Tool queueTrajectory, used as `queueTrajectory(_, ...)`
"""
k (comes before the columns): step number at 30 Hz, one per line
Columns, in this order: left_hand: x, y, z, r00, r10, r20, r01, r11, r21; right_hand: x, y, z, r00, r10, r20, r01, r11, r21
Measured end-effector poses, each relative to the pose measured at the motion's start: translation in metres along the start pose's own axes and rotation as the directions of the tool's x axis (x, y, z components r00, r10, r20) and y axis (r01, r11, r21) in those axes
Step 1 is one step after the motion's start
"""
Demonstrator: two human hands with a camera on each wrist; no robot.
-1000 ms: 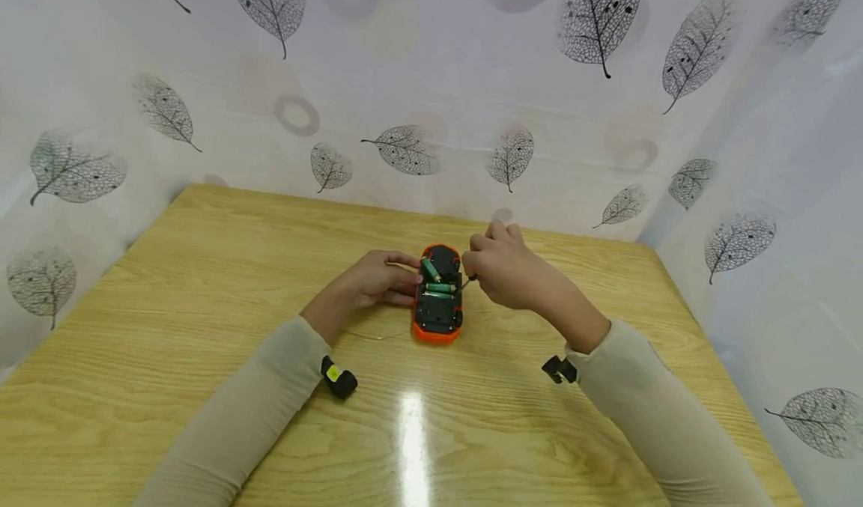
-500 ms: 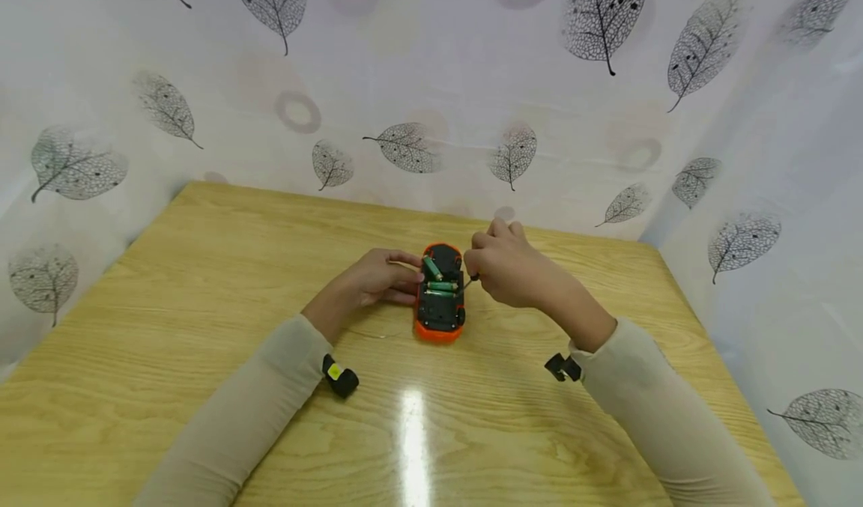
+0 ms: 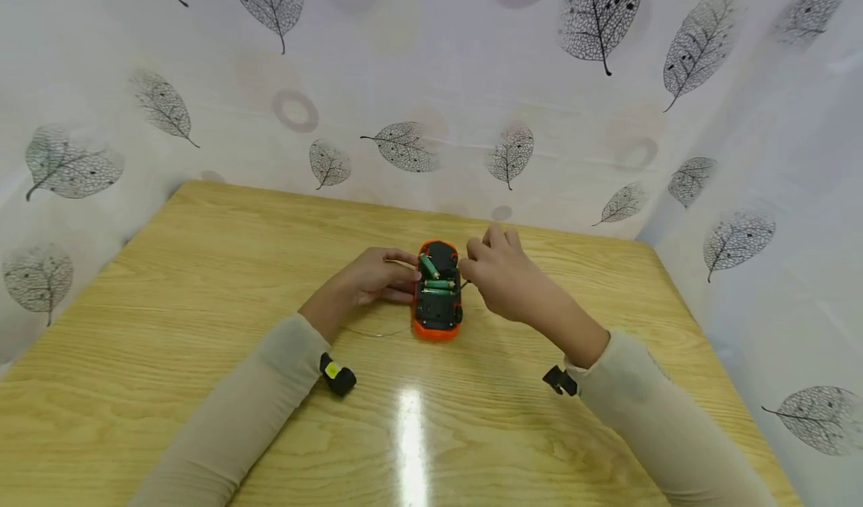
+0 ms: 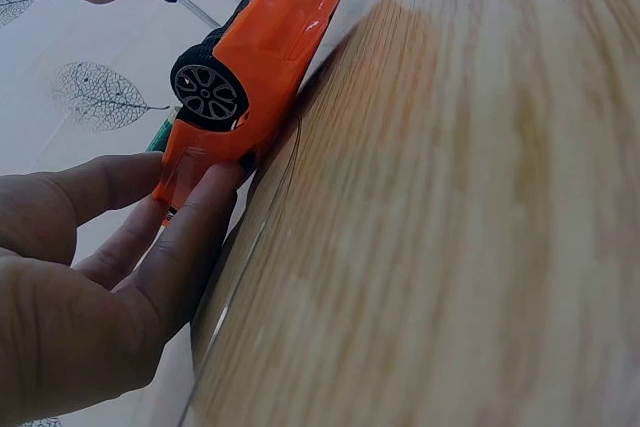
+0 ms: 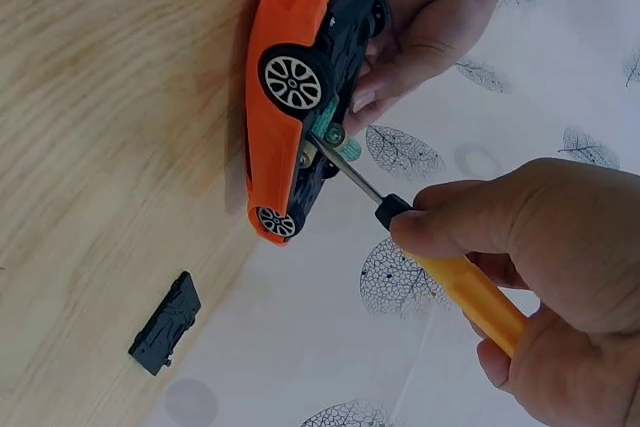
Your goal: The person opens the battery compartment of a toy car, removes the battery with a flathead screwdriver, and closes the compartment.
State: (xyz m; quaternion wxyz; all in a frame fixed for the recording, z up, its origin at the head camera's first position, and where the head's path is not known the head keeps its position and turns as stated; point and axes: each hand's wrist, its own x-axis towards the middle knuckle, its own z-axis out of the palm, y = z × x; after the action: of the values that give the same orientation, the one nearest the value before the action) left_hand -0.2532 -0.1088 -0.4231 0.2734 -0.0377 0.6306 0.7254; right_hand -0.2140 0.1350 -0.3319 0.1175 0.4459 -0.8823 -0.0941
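An orange toy car (image 3: 437, 318) lies upside down on the table, black underside up. Three green batteries show on it: two side by side across the compartment, and a tilted battery (image 3: 429, 266) above them. My left hand (image 3: 377, 276) grips the car along its left side, thumb and fingers at the orange body (image 4: 275, 57). In my right hand (image 3: 502, 275) is a screwdriver with a yellow handle (image 5: 480, 297), held in curled fingers. Its metal shaft (image 5: 350, 169) slants into the battery compartment, with the tip at the end of a battery (image 5: 336, 134).
A black plastic cover (image 5: 165, 325) lies on the wooden table (image 3: 303, 424) beyond the car in the right wrist view. A thin wire (image 4: 240, 282) runs along the tabletop by the left hand. Leaf-patterned cloth (image 3: 431, 80) hangs behind the table.
My right hand has tilted and lowered slightly, hiding more of the screwdriver in the head view. The left hand, the car and its batteries keep their places.
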Motion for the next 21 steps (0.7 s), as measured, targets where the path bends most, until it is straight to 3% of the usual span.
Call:
queueTrajectory(7,0.001,-0.001,0.0,1.0,0.003,0.003,-0.003,1.0,0.006,-0.004,-0.005,0.004,1.0,0.018,-0.017,-0.018,0.999,-0.03)
queueTrajectory(21,0.002,-0.002,-0.001,1.0,0.001,-0.006,-0.001,1.0,0.002,-0.028,0.008,0.033,0.972,0.069,-0.225,-0.023,0.979,0.202)
